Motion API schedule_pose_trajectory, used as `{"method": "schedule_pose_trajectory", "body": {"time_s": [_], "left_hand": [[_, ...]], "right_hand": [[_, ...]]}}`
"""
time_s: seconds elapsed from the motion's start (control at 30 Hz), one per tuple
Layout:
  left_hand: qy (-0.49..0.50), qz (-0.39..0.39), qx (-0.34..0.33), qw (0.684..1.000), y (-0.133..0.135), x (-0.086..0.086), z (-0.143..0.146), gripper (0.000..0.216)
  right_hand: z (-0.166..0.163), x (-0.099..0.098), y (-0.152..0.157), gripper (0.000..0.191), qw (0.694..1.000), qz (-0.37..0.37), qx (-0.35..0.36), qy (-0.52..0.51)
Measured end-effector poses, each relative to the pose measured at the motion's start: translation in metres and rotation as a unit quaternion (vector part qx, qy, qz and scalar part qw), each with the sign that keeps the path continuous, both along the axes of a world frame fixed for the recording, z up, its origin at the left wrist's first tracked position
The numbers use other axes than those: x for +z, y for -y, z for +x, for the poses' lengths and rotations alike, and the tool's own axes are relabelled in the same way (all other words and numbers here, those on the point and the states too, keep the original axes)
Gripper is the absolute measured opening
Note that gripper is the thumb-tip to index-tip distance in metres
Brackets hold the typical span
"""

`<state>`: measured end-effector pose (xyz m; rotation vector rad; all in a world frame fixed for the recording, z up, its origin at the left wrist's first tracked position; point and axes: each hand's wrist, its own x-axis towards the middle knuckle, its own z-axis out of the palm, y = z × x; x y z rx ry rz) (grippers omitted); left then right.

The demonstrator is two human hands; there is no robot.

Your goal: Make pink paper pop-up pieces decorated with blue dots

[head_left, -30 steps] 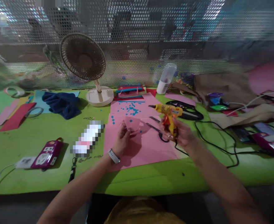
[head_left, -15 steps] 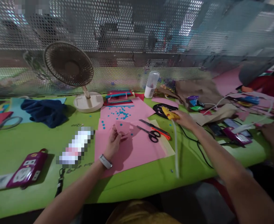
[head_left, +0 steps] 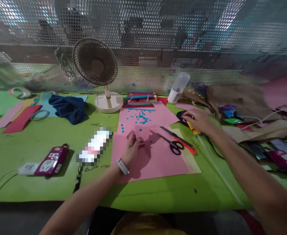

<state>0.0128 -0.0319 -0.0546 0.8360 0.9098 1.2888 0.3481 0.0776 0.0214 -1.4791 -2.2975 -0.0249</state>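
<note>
My left hand [head_left: 132, 146], a white watch on its wrist, is closed on a small pink paper piece [head_left: 142, 132] held just above a large pink sheet [head_left: 155, 160]. Further right, my right hand [head_left: 199, 119] lies with fingers stretched over a yellow glue gun [head_left: 193, 130] that rests on the green table [head_left: 36, 137]. A pale glue stick [head_left: 219, 173] trails from the gun toward the table's near edge. Black-handled scissors [head_left: 174, 145] and an orange cutter [head_left: 186, 144] lie between the two hands.
Small blue paper squares [head_left: 140, 116] are scattered on a second pink sheet. A desk fan [head_left: 96, 65], a blue cloth [head_left: 68, 107] and a white bottle [head_left: 179, 86] stand along the mesh wall. A purple power strip [head_left: 52, 161] lies at left; brown paper [head_left: 238, 94] and cables clutter the right.
My right hand carried the glue gun from in front of me out to the right and laid it on the table. The left hand kept the pink piece in place.
</note>
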Motion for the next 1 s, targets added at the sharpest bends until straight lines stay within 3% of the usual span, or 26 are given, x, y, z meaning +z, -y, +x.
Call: {"method": "schedule_pose_trajectory", "body": {"time_s": [0.1, 0.17, 0.3, 0.6, 1.0], "left_hand": [[0.013, -0.002, 0.001, 1.000, 0.001, -0.001, 0.000, 0.034], [0.014, -0.002, -0.003, 1.000, 0.002, -0.001, 0.000, 0.032], [0.002, -0.005, 0.000, 1.000, 0.003, 0.003, -0.001, 0.030], [-0.042, 0.019, -0.006, 0.999, 0.002, 0.003, -0.003, 0.027], [-0.021, 0.018, -0.007, 1.000, 0.000, 0.006, 0.001, 0.034]], "right_hand": [[-0.088, -0.007, -0.023, 0.017, 0.994, -0.051, 0.078, -0.048], [-0.138, -0.018, -0.041, 0.015, 0.993, -0.064, 0.069, -0.065], [-0.194, -0.043, -0.070, 0.011, 0.994, -0.079, 0.048, -0.057], [-0.210, -0.075, -0.086, 0.012, 0.997, -0.075, 0.025, -0.024], [-0.185, -0.064, -0.077, 0.010, 0.997, -0.059, 0.010, -0.058]]}}
